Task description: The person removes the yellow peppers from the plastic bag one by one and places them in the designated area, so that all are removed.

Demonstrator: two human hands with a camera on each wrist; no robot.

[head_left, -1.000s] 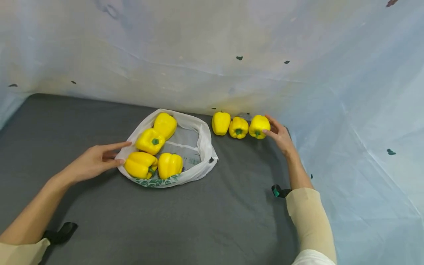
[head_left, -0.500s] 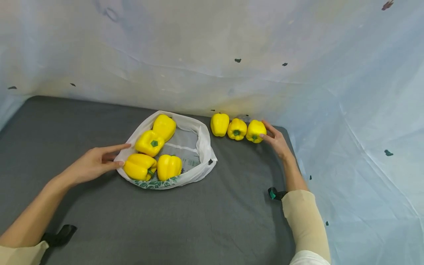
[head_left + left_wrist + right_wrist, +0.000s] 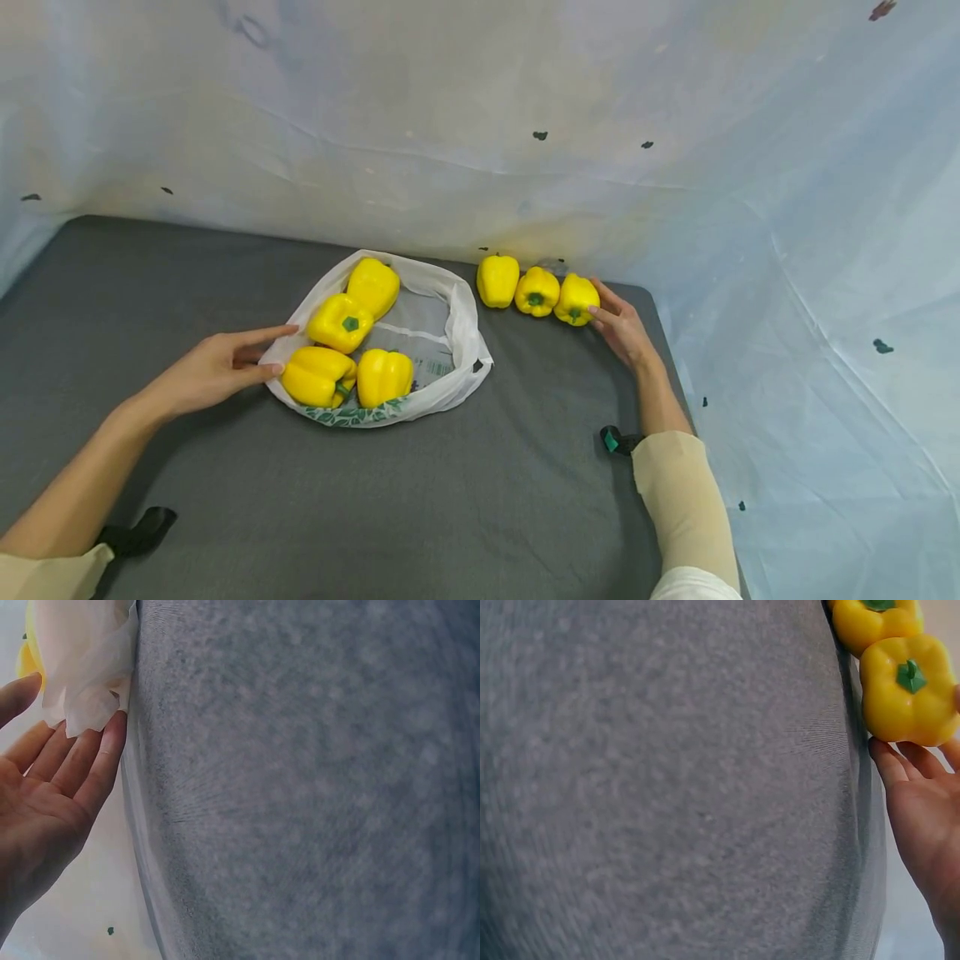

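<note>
In the head view a white plastic bag (image 3: 471, 333) lies with its mouth spread wide. Several yellow bell peppers sit inside it, one at the lower left (image 3: 318, 377) beside my left hand (image 3: 213, 372). That hand touches the bag's left rim with straight fingers, the thumb held apart from them. The left wrist view has the fingertips (image 3: 112, 727) against the bag's crumpled plastic. At the back right, my right hand (image 3: 624, 329) holds the rightmost yellow bell pepper (image 3: 576, 298), thumb in front and fingers along its side. Its green stem (image 3: 911, 676) shows in the right wrist view.
Two more yellow bell peppers, a middle one (image 3: 537, 292) and a left one (image 3: 498, 281), continue the row along the back edge. A dark grey cloth (image 3: 420, 508) covers the table. Pale sheeting (image 3: 450, 108) hangs behind and to the right.
My right hand has brought the rightmost bell pepper slightly left and toward me, up beside the middle one. The left hand and the bag have stayed in place.
</note>
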